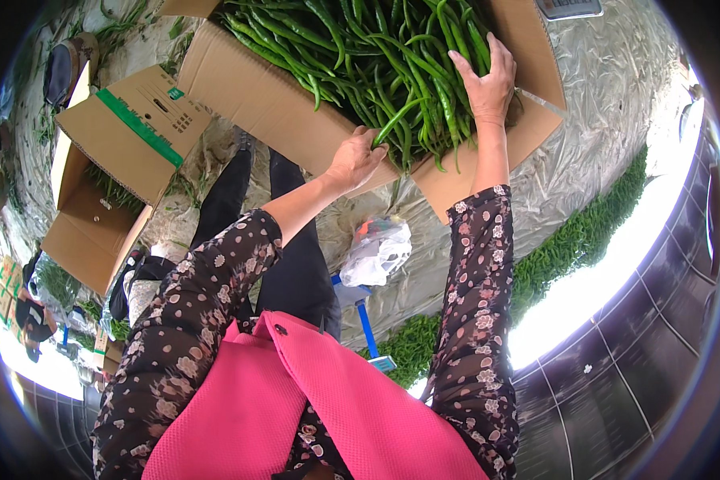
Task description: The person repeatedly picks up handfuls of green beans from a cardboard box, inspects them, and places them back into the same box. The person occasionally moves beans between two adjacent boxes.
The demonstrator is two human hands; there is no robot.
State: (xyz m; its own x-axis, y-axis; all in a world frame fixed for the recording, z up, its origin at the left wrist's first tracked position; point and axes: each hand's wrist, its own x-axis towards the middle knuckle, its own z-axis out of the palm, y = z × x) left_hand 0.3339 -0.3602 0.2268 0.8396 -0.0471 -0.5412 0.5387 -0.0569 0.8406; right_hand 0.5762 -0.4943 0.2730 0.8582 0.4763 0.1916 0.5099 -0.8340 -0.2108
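Observation:
In front of me at the top, long green chili peppers (390, 66) fill an open cardboard box (264, 99) whose flaps are folded outward. My left hand (358, 157) is at the near edge of the box, with one green chili pepper (396, 122) pinched between thumb and fingers. On the right side of the heap rests my right hand (491, 78), thumb and fingers spread, its fingertips against the peppers; whether it grips any of them cannot be told.
Left stands another open cardboard box (111, 222) with peppers inside. A white plastic bag (377, 252) lies beside a blue scale (366, 327). Plastic sheeting (606, 90) covers the ground. A long pile of green peppers (582, 234) lies right. Other people (34, 318) are at far left.

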